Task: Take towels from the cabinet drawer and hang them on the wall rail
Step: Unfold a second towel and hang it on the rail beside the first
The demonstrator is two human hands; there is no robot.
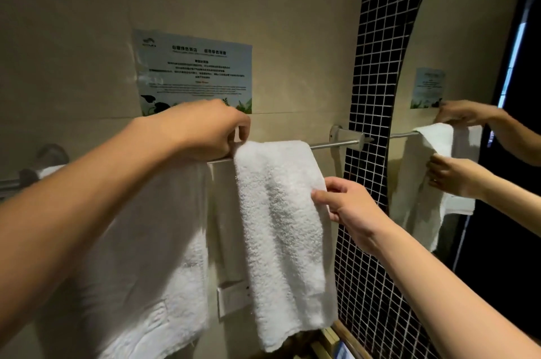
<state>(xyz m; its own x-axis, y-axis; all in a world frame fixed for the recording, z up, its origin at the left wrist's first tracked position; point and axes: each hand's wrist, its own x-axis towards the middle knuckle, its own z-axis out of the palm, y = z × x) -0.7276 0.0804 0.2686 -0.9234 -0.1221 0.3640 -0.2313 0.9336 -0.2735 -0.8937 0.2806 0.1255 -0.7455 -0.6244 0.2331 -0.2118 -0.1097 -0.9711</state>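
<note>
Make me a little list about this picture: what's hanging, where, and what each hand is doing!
hanging: small white towel and big white towel, side by side
where: over the wall rail
left hand: grip on small towel's top at the rail
right hand: pinching small towel's right edge
above: paper notice
right: mirror showing both hands

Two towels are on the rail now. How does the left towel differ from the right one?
The left towel looks wider and hangs lower than the right towel, which is a narrower strip. The left hand pinches the right towel's top corner at the rail and the right hand grips its side edge; the left towel is gripped by neither hand and sits partly behind the forearm. Both are white terry, draped over the same rail.
</note>
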